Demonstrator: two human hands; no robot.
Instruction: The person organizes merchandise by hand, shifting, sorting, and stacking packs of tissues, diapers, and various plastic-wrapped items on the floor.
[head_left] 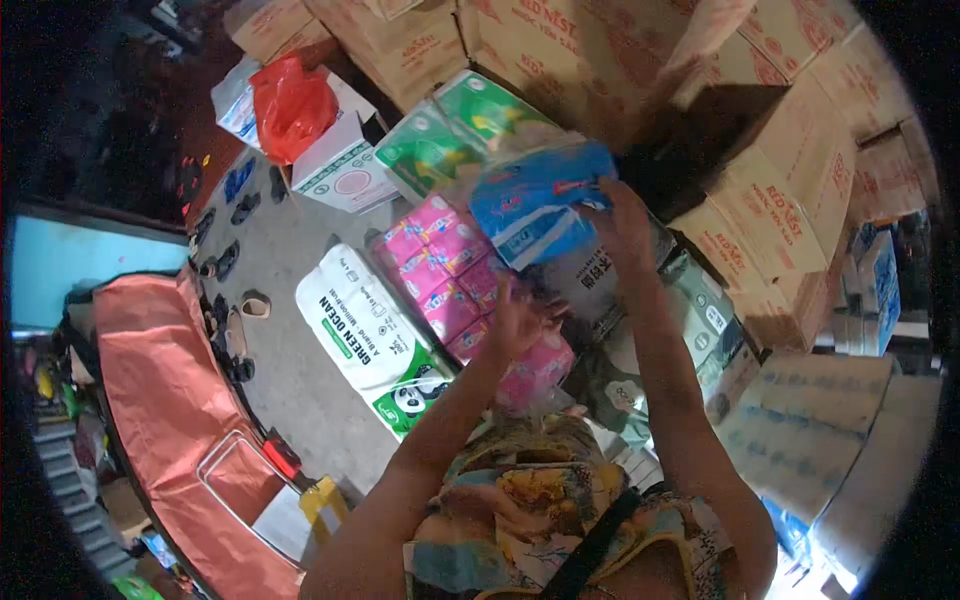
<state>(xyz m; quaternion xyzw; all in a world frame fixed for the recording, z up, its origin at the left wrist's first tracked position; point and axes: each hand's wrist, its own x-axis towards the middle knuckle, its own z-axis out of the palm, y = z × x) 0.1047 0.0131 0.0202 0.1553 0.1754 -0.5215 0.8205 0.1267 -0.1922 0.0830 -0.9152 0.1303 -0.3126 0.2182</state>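
Note:
My right hand (624,222) grips the right end of a blue plastic-wrapped pack (540,195) with a white stripe, which is tilted and somewhat blurred. My left hand (522,325) is just below it, fingers apart and holding nothing, over a bundle of pink packs (430,265) in clear wrap. Whether its fingertips touch the bundle I cannot tell. Left of the pink bundle lies a white and green Green Ocean tissue pack (365,325). Green wrapped packs (490,105) lie beyond the blue one. Grey-green packs (690,310) lie beneath and beside my right forearm.
Red Nest cardboard boxes (770,215) are stacked behind and to the right, one with an open dark top. A white carton (345,175) with a red bag (290,105) stands at the back left. Shoes (255,304) line the floor beside an orange-red cover (160,390).

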